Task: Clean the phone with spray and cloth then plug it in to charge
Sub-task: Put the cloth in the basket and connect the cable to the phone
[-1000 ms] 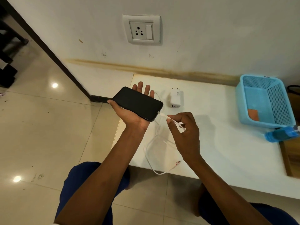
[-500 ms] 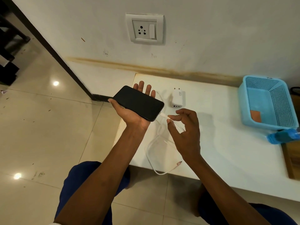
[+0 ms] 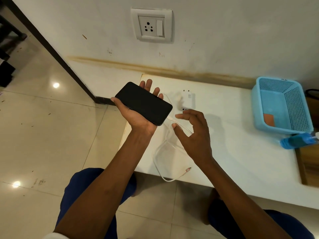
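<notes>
A black phone (image 3: 144, 103) lies screen up across my left hand (image 3: 138, 118), thumb against one long edge, fingertips showing past the other. A white cable (image 3: 159, 167) is plugged into the phone's near end and loops over the white table (image 3: 241, 152); its free plug (image 3: 187, 169) lies near the front edge. My right hand (image 3: 193, 135) hovers just right of the phone with fingers spread, the cable running under it untouched. A white charger adapter (image 3: 187, 100) lies on the table behind. The wall socket (image 3: 151, 25) is above.
A blue mesh basket (image 3: 283, 104) at the right holds an orange cloth (image 3: 269, 120). A blue spray bottle (image 3: 296, 140) lies on its side in front of it. Tiled floor and a dark door frame are on the left.
My right hand has let go of the cable near the phone's port and spread its fingers. My left hand still holds the phone in the same place.
</notes>
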